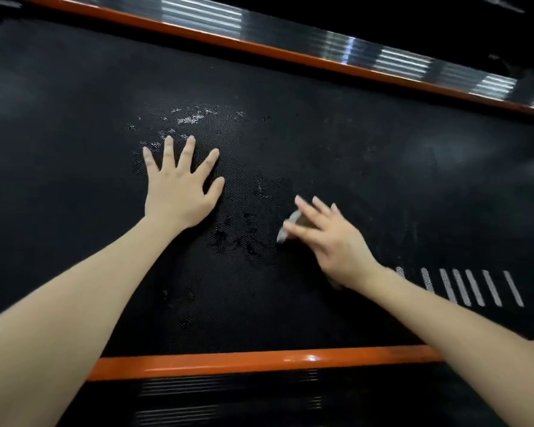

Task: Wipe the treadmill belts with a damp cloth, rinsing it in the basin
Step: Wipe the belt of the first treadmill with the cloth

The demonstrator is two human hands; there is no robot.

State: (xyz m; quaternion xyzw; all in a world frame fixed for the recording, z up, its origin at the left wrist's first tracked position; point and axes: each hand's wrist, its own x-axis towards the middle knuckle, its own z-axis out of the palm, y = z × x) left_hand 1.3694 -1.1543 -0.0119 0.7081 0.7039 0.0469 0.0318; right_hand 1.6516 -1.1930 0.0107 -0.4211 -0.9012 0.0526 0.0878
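- Head view: the left grip [179,186] lies flat on the black treadmill belt [367,155], fingers spread and straight, holding nothing and acting as a brace.
- The right grip [327,238] is stretched out too, fingers straight, pressing a small grey cloth [288,227] against the belt rather than clenching it. Only the cloth's edge shows, at the thumb side of this grip.
- Wet patches [241,238] lie between the two grips, and whitish specks [195,118] sit just beyond the left grip's fingertips.
- To wipe well, the right grip probably needs even palm pressure and overlapping strokes that carry on to those specks, while the left grip keeps the body steady.
- The right grip is blurred, so how its thumb meets the cloth is unclear.
- Most of the cloth is hidden under the palm.
- The basin is out of view, and the belt runs off both sides between its orange rails [259,362].
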